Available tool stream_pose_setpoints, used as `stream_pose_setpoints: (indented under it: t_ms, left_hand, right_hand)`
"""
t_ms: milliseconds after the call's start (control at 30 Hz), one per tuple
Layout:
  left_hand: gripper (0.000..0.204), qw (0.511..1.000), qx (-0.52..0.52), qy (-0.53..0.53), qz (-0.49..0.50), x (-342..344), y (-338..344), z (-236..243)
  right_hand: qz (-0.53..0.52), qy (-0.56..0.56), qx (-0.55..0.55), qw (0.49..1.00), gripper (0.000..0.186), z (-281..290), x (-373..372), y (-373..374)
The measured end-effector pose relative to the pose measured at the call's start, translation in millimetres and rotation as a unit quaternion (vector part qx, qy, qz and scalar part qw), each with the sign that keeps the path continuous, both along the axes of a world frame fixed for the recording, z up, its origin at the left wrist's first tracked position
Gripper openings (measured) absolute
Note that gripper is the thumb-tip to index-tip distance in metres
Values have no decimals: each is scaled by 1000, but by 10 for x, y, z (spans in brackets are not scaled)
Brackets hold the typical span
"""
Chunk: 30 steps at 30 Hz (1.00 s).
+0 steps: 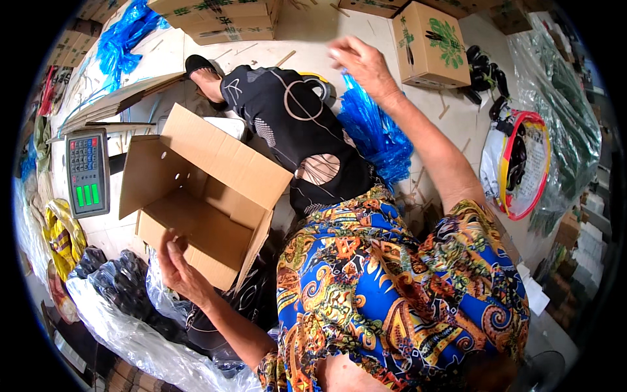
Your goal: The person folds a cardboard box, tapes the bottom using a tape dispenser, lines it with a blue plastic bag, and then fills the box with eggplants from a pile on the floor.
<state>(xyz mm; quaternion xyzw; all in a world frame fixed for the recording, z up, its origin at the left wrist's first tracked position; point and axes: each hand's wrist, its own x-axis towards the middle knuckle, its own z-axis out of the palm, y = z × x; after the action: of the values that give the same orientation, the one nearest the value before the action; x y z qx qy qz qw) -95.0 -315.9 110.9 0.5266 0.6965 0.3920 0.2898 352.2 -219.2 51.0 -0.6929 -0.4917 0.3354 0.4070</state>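
Note:
An open cardboard box (225, 153) with its flaps raised sits tilted in front of me, to the left. Its inside looks bare, with small holes in one wall. My left hand (179, 269) is at the box's near left edge, fingers apart and slightly bent; whether it touches the cardboard is unclear. Out to the far right, my right hand (366, 64) is raised with loosely bent fingers and nothing visible in them. Just below it lies a crumpled blue plastic bag (379, 134), its tip close to the fingers. My legs stretch out between the box and this bag.
A digital scale display (87, 171) stands left of the box. Closed cartons (431, 46) sit at the far side. Eggplants (486, 73) and a red-rimmed bag (522, 163) lie right. Clear plastic with dark produce (121, 284) is near left; another blue bag (124, 49) is far left.

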Motion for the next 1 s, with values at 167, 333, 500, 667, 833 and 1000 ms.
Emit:
stream_pose_setpoints:
  t_ms: [167, 333, 500, 667, 833, 1000]
  left_hand:
    - [31, 997, -49, -36, -37, 85, -170, 176]
    - [27, 994, -45, -59, -83, 248, -21, 92]
    - [30, 987, -64, -73, -125, 372, 78, 103]
    - [29, 983, -70, -81, -150, 505, 115, 150]
    - [26, 968, -89, -133, -194, 716, 81, 265]
    - [22, 953, -66, -87, -283, 935, 47, 323]
  right_hand:
    - [168, -189, -258, 932, 38, -1549, 875, -1113]
    - [221, -324, -329, 859, 30, -2097, 837, -2363]
    - [171, -397, -323, 842, 22, -2224, 836, -2560]
    - [98, -106, -362, 921, 29, -1626, 1109, -2115]
    - [18, -140, -254, 957, 26, -1459, 1071, -1954]
    - [94, -250, -126, 955, 23, -1440, 884, -1732]
